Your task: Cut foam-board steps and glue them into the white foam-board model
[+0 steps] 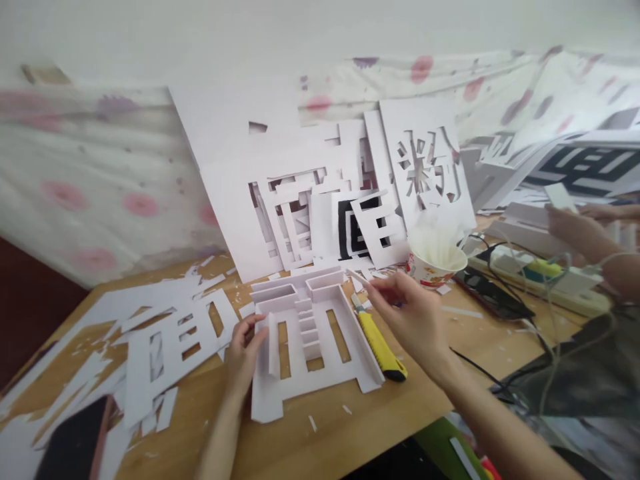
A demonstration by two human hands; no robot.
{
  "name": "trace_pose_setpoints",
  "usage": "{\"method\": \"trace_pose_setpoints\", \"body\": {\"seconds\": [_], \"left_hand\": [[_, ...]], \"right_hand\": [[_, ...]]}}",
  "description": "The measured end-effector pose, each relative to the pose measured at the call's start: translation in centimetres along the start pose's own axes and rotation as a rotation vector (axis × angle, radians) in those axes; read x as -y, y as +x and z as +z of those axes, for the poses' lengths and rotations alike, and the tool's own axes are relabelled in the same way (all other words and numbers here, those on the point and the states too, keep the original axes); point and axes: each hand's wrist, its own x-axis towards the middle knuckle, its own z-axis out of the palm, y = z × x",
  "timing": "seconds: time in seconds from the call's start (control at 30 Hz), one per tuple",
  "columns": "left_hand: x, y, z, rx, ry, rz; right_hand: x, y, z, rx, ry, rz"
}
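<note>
A white foam-board character lies on the wooden table before me, with thin strips standing upright along several of its edges. At its left side my left hand has fingers and thumb closed on an upright white strip. My right hand is raised above the right side of the character, pinching a small thin white strip. Below that hand a yellow utility knife lies against the character's right edge, its blade end pointing away from me.
Cut-out white sheets and scraps cover the table's left. A phone lies front left. Large cut boards lean at the back. A paper bowl, black device and cables sit right, near another person's hand holding a white piece.
</note>
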Motion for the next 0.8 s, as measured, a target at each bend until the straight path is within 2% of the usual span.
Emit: {"method": "trace_pose_setpoints", "body": {"seconds": [0.17,0.27,0.33,0.47,0.57,0.67,0.8], "left_hand": [[-0.1,-0.3,-0.1,0.003,0.044,-0.017],[-0.1,-0.3,0.0,0.004,0.043,-0.027],[-0.1,-0.3,0.0,-0.001,0.034,-0.033],[-0.4,-0.3,-0.1,-0.001,0.035,-0.052],[-0.8,-0.5,-0.1,-0.002,0.041,-0.043],[-1.0,-0.6,0.0,0.002,0.017,-0.018],[-1.1,-0.6,-0.1,0.014,0.027,-0.003]], "right_hand": [[-3.9,-6.2,-3.2,0.024,-0.144,0.186],[-6.1,-7.6,-3.8,0.077,-0.262,0.291],[-7.1,-7.9,-3.7,0.118,-0.34,0.295],[-7.3,-8.4,-3.4,0.085,-0.398,0.149],[-6.2,-9.2,-3.3,0.049,-0.325,-0.057],[-4.9,-9.7,-3.0,0.064,-0.225,-0.235],[-3.1,-9.8,-2.1,0.113,-0.129,-0.304]]}}
